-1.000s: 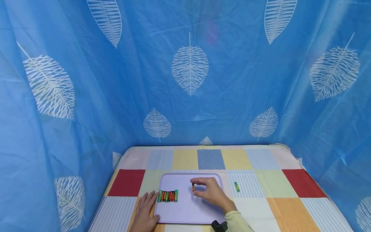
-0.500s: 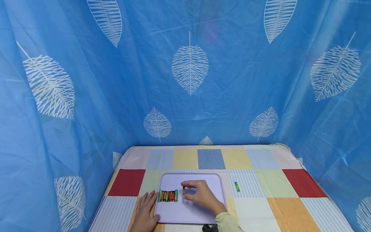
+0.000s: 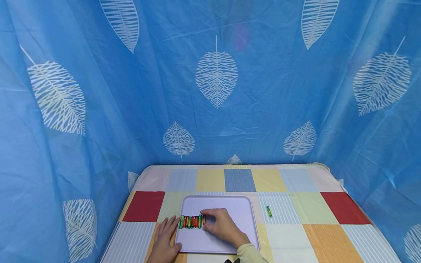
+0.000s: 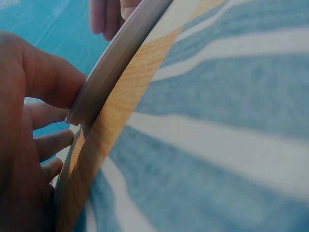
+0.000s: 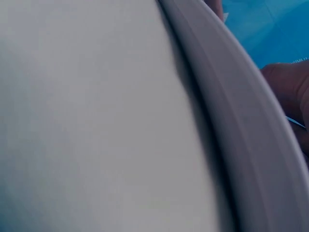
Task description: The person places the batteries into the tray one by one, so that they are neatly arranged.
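On the pale purple tray (image 3: 227,204), a row of several batteries (image 3: 190,222), green and red, stands side by side near the left edge. My right hand (image 3: 223,226) pinches one dark and orange battery (image 3: 204,220) between thumb and index finger, at the right end of the row; whether it touches the row I cannot tell. My left hand (image 3: 165,239) rests at the tray's left edge, fingers fairly straight, the thumb touching the rim. In the left wrist view the thumb (image 4: 53,77) lies against the tray's side (image 4: 111,67). The right wrist view shows mostly tray side and cloth.
A single green battery (image 3: 269,212) lies on the patchwork tablecloth (image 3: 315,208) to the right of the tray. A blue curtain (image 3: 256,91) with white leaf prints hangs behind the table and along both sides.
My right hand has moved left across the tray with the pinched battery, and lowered it to the right end of the row. The left hand has stayed in place.
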Demonstrator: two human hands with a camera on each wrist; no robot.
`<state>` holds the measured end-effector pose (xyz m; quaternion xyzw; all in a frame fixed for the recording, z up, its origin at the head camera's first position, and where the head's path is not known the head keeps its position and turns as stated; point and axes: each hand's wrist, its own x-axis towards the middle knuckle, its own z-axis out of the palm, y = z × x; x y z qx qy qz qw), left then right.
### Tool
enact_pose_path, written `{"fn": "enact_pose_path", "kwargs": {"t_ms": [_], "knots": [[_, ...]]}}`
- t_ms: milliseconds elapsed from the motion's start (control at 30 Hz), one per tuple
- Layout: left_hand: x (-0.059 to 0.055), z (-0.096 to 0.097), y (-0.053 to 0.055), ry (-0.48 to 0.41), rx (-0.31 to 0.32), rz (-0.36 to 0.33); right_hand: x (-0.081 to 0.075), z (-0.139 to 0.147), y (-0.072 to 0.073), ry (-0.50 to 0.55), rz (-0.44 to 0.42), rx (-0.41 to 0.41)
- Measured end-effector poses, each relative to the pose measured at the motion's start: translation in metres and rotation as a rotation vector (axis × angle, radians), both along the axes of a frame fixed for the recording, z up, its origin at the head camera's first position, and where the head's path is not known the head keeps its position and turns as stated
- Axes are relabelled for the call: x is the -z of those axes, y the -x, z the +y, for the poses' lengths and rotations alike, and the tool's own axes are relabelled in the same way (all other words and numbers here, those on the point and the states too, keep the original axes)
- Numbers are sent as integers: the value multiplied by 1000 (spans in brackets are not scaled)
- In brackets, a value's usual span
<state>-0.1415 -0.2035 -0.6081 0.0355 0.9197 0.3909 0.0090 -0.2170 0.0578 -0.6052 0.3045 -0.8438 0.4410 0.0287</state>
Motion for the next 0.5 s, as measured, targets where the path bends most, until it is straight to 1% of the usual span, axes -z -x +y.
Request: {"fn": "enact_pose_path", "kwargs": {"t_ms": [233,400,500], "knots": [[1,0,1,-2,2,-3,-2,-5,0,-48,33,3],[1,0,1,-3,4,-2,-4,-6,-1,-66,41,7],[1,1,1,-2,3,-2,-4,-6,-1,-60,30,9]]}}
